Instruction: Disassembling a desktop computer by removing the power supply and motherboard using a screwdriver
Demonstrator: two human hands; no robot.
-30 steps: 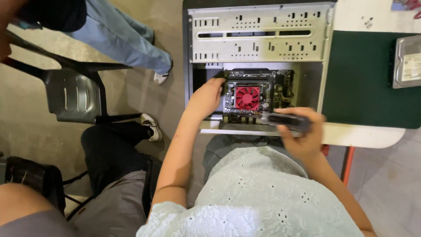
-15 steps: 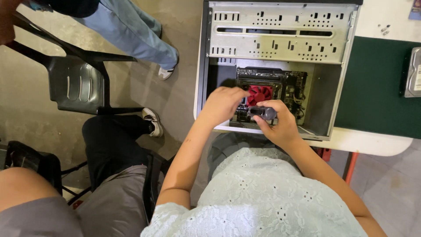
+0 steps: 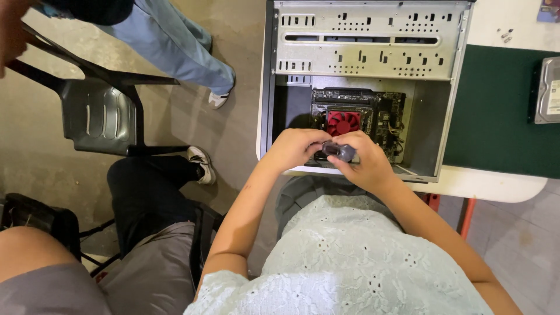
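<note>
Both hands are meeting at the front lip of the open computer case, which is lying on its side on the white table. Right hand is curling around a dark grey screwdriver handle, fingers closed on it. Left hand is bunching up against the handle's near end, fingertips pressed together; cannot tell whether it is gripping the handle or only touching it. The handle is sitting just in front of the red cooling fan on the dark motherboard. A hard drive, silver with a pale rectangular label, is lying on the green mat to the right. Two small screws are resting on the table beyond. A grey chair and another person's jeans-clad leg are showing at left.
</note>
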